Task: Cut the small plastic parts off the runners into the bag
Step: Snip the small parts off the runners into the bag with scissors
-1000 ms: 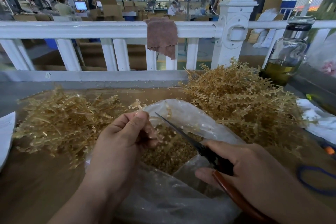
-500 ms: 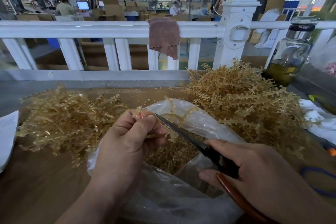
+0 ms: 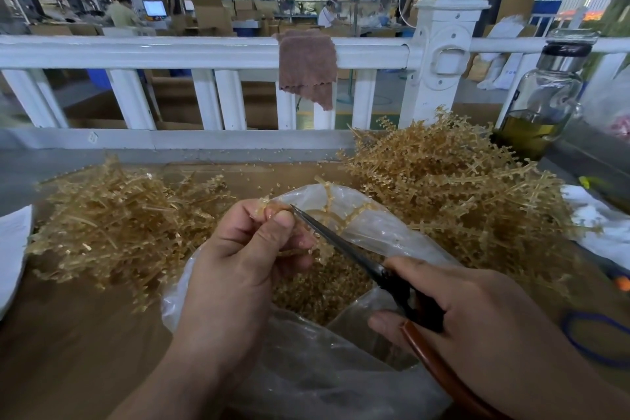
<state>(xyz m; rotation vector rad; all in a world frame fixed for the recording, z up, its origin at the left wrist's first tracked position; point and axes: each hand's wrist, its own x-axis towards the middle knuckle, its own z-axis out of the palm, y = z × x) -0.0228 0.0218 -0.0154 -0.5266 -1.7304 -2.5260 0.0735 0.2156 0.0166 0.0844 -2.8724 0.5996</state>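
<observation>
Observed at the brown worktable [image 3: 68, 334]: the person's left hand [image 3: 238, 269] is clenched around a branched runner of translucent amber plastic [image 3: 327, 201], thumb and fingers pinching one end. The rest of the runner arches up and over the mouth of the bag.

The right hand [image 3: 477, 324] grasps a pair of scissors with dark metal blades and reddish-brown handles [image 3: 341, 242], its fingers curled round the handles. The blade tip touches the runner just beside the left thumb. Whether the blades are parted cannot be told from here.

The clear plastic bag [image 3: 306, 368] lies open on the table between and beneath both hands. Inside it sits a heap of small amber plastic parts [image 3: 317, 286], directly below the held runner.

A loose pile of amber runners [image 3: 112, 222] lies to the left of the bag, and a taller, denser pile [image 3: 443, 181] to the right – both rest on the table, near the bag.

A white railing [image 3: 170, 51] runs along the table's far edge, with a brownish-pink cloth [image 3: 306, 68] draped over its top rail. A clear glass bottle with a metal-banded cap [image 3: 545, 102] stands at the far right – yellowish liquid fills its lower part. A blue rubber band [image 3: 593, 341] lies on the table beside the right wrist.
</observation>
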